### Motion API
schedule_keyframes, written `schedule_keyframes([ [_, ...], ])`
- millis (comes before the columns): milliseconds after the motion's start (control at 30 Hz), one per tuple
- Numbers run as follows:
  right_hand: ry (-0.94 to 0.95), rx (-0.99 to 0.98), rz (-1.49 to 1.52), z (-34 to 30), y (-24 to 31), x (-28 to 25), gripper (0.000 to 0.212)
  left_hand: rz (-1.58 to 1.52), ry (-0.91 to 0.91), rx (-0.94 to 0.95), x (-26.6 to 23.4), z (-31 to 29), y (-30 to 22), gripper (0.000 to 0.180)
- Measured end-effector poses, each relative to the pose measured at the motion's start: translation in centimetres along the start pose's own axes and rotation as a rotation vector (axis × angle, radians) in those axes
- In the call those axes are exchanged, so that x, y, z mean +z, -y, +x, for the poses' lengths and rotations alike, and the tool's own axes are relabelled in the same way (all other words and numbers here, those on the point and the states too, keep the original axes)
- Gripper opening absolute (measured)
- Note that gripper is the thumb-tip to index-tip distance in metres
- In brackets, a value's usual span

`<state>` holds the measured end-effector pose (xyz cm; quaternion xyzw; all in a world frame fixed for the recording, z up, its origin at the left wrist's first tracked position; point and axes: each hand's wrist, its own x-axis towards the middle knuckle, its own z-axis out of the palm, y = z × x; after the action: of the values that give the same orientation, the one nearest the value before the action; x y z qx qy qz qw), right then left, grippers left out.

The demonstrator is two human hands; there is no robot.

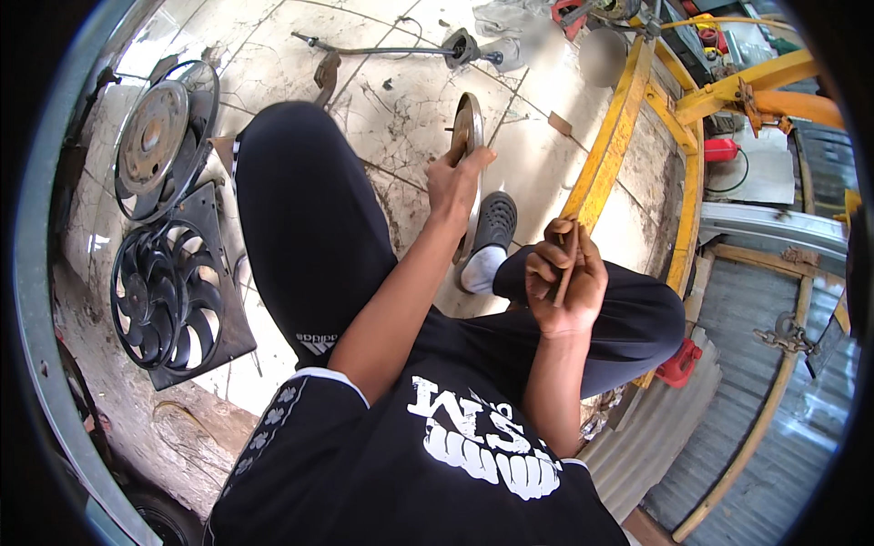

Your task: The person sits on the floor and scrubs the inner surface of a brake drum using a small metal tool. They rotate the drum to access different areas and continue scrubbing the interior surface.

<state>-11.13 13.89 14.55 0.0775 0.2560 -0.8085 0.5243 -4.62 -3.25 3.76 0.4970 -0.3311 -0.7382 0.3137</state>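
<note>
Between my knees, my left hand (455,187) grips a round metal disc (469,127) by its edge. The disc stands upright and shows nearly edge-on, with a shiny rim, a browner face and a small stud sticking out. Part of it is hidden behind my hand and forearm. Palm up above my bent right leg, my right hand (574,287) pinches a thin, flat brown strip (566,264) between curled fingers. The strip is apart from the disc; its exact kind cannot be made out.
At left lie a rusty round plate (153,136) and a black fan assembly (168,291). A shaft with a boot (391,49) and a brown scrap (560,124) lie on the tiles. A yellow metal frame (614,136) stands at right, beside a red container (678,364) and corrugated sheets (728,318).
</note>
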Motion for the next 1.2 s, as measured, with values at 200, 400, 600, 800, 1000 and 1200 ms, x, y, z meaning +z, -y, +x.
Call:
schedule_keyframes([
  [200, -0.010, -0.162, -0.017, -2.8, -0.6, 3.2, 0.027, -0.031, 0.120, -0.042, 0.2, -0.7, 1.2, 0.064],
  [400, -0.048, -0.145, 0.005, -2.0, 0.2, 2.9, 0.025, 0.248, 0.062, -0.031, -0.6, -1.7, 2.8, 0.077],
  [600, -0.076, -0.066, 0.025, -0.2, 0.4, 1.0, 0.023, 0.255, 0.020, 0.001, -1.9, -2.1, 4.3, 0.086],
  [800, -0.198, -0.029, -0.064, 2.5, -0.9, -0.7, 0.024, 0.251, 0.162, -0.034, -4.2, -1.0, 3.4, 0.086],
  [1000, -0.465, -0.118, -0.507, 5.8, -5.7, -5.7, 0.014, 0.256, 0.099, -0.320, -4.9, -0.6, 1.0, 0.094],
  [1200, -0.260, 0.043, -1.006, 6.2, -8.3, -8.5, 0.018, 0.263, 0.194, -0.401, -5.8, 0.5, 1.8, 0.088],
])
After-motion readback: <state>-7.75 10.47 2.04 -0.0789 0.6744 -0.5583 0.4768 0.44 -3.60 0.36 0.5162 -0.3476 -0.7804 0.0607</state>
